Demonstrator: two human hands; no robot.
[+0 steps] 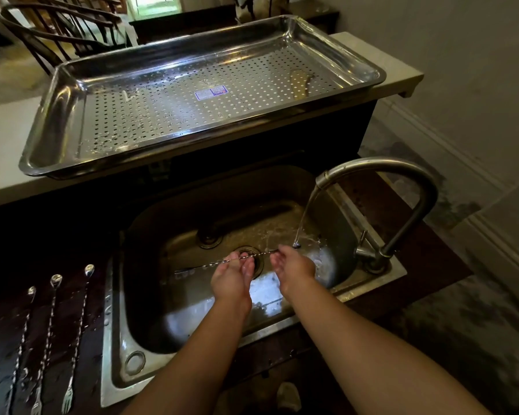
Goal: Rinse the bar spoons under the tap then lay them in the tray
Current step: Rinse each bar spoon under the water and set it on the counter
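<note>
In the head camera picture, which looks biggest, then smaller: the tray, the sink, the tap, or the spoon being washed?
1. tray
2. sink, though it sits nearer the camera, so the two are hard to compare
3. tap
4. bar spoon, thin, held by both hands

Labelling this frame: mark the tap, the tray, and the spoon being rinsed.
tap [414, 175], head view, top of its arch.
tray [54, 115], head view, left wall.
spoon being rinsed [265, 252], head view, twisted stem between the hands.
</note>
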